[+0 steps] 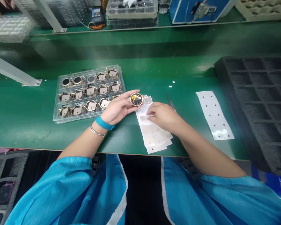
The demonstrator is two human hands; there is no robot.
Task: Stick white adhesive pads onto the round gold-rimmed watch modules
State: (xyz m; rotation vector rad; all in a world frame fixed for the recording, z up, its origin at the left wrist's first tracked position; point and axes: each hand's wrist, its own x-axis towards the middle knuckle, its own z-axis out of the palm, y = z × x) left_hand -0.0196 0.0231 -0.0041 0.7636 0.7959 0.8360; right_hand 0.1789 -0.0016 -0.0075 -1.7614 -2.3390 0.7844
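Between the fingers of my left hand [120, 107] is a round gold-rimmed watch case [136, 99], its dark inside with a yellow part facing up. My right hand [162, 115] rests over a stack of white sticker sheets [154, 134], thumb and fingertips pinched together at the upper sheet. Whatever is in that pinch is too small or hidden to make out. Left of my hands lies a clear plastic tray [84, 119] with rows of similar watch cases, partly covered by my left hand. A pair of tweezers [170, 101] lies just beyond my right hand.
A white sheet with small dark squares [214, 115] lies at the right, beside a black foam tray [239, 90]. Small white scraps [170, 86] dot the green bench. On the back shelf stand stacked clear trays [132, 14] and a blue box [189, 12]. A metal post [14, 70] rises at left.
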